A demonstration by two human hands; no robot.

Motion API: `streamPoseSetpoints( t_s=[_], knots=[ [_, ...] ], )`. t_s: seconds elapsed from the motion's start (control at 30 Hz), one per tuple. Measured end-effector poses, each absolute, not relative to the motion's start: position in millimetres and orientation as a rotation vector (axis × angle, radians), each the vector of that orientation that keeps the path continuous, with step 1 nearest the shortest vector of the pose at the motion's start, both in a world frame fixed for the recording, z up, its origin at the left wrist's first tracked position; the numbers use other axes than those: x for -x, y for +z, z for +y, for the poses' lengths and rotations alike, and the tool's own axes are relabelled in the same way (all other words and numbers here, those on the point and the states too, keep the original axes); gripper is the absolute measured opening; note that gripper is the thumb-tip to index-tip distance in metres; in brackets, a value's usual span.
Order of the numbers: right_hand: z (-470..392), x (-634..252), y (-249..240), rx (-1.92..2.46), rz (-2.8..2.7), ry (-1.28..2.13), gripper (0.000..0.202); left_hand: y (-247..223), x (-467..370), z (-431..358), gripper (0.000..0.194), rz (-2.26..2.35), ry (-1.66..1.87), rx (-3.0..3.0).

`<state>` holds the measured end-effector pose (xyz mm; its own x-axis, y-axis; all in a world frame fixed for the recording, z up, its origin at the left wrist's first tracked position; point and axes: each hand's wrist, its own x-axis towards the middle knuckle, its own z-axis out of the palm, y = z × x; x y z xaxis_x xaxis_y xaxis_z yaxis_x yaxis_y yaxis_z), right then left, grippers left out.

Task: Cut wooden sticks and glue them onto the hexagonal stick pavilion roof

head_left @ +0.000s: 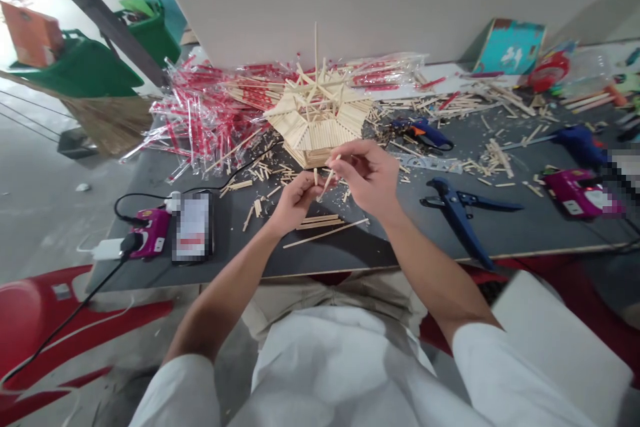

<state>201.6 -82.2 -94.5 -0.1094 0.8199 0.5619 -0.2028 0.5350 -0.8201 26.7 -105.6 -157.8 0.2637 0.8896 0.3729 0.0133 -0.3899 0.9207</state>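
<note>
My right hand (373, 175) pinches a thin pale wooden stick (329, 180) that slants down toward my left hand. My left hand (296, 202) is closed on a short wooden stick (316, 176), whose tip shows above the fingers. The two hands nearly meet over the dark table. Just behind them stands a pagoda-like model (323, 130) built of wooden sticks, with a sloping roof and a tall thin spire. Several longer sticks (320, 221) lie in front of my hands.
Plastic-wrapped sticks (200, 113) heap at the left back. On the right are a blue-handled glue gun (425, 133), a clear ruler (433, 163), a blue pipe cutter (457, 217) and a purple power strip (580, 195). A phone (193, 230) and another purple strip (151, 232) lie left.
</note>
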Motion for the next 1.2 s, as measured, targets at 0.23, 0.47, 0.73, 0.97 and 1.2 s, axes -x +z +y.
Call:
streamPoseSetpoints(
  t_s=[0.23, 0.47, 0.73, 0.97, 1.2],
  knots=[
    [-76.1, -203.9, -109.7, 0.627, -1.487, 1.062, 0.021, -163.1, -29.9, -101.0, 0.020, 0.936, 1.233, -1.612],
    [-74.2, -212.8, -112.9, 0.761, -1.827, 0.710, 0.012, -158.7, -29.0, -101.8, 0.010, 1.140, 1.185, -1.776],
    [-75.9, -205.3, -119.1, 0.755, -1.850, 0.831, 0.014, -151.1, -16.4, -97.8, 0.018, 1.152, 1.005, -1.855],
    [-76.1, -201.5, -116.9, 0.729, -1.947, 0.888, 0.014, -150.3, -8.4, -93.8, 0.021, 1.159, 0.885, -1.831],
    [-76.6, -205.2, -115.1, 0.732, -1.899, 0.955, 0.012, -152.4, -10.3, -92.4, 0.030, 1.164, 0.886, -1.848]
  ],
)
